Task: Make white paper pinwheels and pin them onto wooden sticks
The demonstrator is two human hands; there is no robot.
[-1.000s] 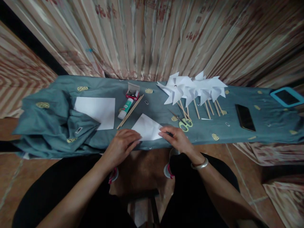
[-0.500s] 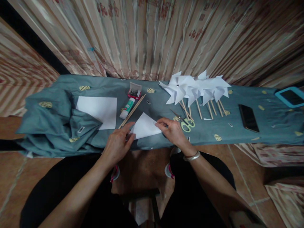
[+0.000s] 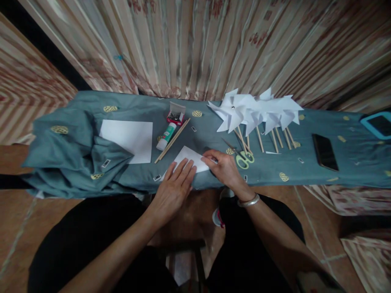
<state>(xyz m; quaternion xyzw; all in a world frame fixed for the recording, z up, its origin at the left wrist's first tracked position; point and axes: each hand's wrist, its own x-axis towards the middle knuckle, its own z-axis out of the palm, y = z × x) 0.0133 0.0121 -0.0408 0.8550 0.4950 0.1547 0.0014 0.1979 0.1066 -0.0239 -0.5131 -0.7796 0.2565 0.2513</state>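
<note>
A white sheet of paper (image 3: 188, 154), folded into a triangle, lies near the front edge of the cloth-covered table. Flat on its lower left part rests my left hand (image 3: 177, 183), fingers stretched out over the paper and partly hiding it. My right hand (image 3: 222, 166) pinches the paper's right corner between thumb and fingers. Just beyond the right hand are scissors (image 3: 243, 159) with light green handles. Wooden sticks (image 3: 172, 140), a glue stick (image 3: 166, 136) and a small red box (image 3: 176, 114) of metal pins sit behind the paper, to the left.
Several white paper pinwheels (image 3: 255, 112) on sticks lie together at the back right. A square white sheet (image 3: 139, 140) is partly under bunched cloth (image 3: 79, 158) at left. Further right are a dark phone (image 3: 325, 151) and a blue-framed device (image 3: 377, 125). A curtain (image 3: 183, 49) hangs behind.
My left hand has gone from holding the paper's left corner to lying flat on the paper, further right. The right hand still pinches the right corner. The view has shifted slightly.
</note>
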